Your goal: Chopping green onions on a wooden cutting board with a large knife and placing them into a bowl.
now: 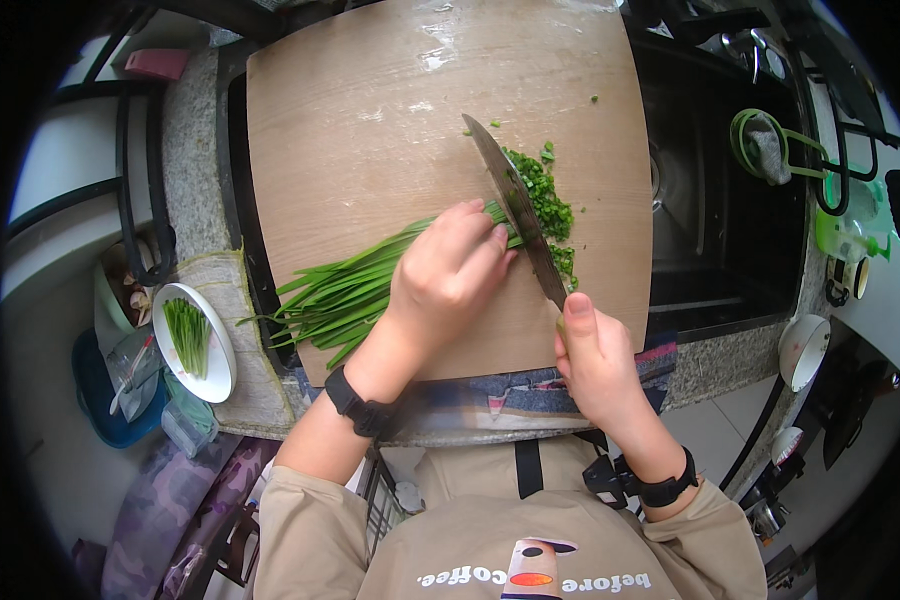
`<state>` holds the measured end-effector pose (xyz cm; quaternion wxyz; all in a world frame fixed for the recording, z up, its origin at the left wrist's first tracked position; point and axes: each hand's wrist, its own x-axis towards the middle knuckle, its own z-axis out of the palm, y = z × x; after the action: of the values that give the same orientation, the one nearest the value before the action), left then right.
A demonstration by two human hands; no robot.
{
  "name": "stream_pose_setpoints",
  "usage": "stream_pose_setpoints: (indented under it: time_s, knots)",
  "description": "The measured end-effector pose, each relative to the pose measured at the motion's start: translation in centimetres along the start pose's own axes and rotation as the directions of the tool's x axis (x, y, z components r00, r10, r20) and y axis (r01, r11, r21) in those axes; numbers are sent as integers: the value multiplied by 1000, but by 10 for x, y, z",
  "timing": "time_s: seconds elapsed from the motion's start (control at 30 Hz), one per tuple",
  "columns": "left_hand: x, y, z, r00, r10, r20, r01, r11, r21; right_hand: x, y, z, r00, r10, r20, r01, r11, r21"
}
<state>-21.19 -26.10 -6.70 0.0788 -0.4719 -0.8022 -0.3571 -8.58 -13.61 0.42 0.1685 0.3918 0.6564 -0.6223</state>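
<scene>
On a large wooden cutting board point(345, 127), my left hand point(454, 262) presses down a bunch of long green chives point(352, 285), its fingertips close to the cut end. The loose leaf ends fan out towards the board's lower left edge. My right hand point(600, 356) grips the handle of a kitchen knife point(521, 202), thumb along the top. The blade stands across the bunch's end, just right of my left fingertips. Finely chopped chives point(544, 195) lie heaped against the blade's right side, and a few bits are scattered farther off. Whether the edge touches the board is hidden.
A black sink point(712, 255) is right of the board. To the left, a white plate point(221, 337) with more chives sits on a cloth point(251, 390). A blue basin point(94, 397) stands beyond it. A folded striped cloth point(510, 397) lies under the board's near edge.
</scene>
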Motion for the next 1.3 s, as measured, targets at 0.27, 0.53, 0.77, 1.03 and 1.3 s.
stream_pose_setpoints:
  time_s: [0.27, 0.53, 0.77, 1.03, 1.3]
  knots:
    - [1, 0, 0, 1000, -2, -3, 2, 1000, -12, 0, 0, -4, 999, 1, -43, 0, 1000, 16]
    - [1, 0, 1, 1000, -4, -21, 3, 1000, -20, -14, -3, -10, 996, -92, -20, 91, 994, -52]
    - [1, 0, 0, 1000, -3, -12, 3, 1000, -16, -18, -4, -11, 993, -114, 6, 114, 988, -107]
    - [2, 3, -2, 1000, -16, 22, 16, 1000, -6, -16, -1, -11, 995, -101, 24, 103, 989, -102]
    - [2, 1, -2, 1000, -7, -4, 7, 1000, -13, -12, -2, -10, 996, -88, 26, 91, 988, -123]
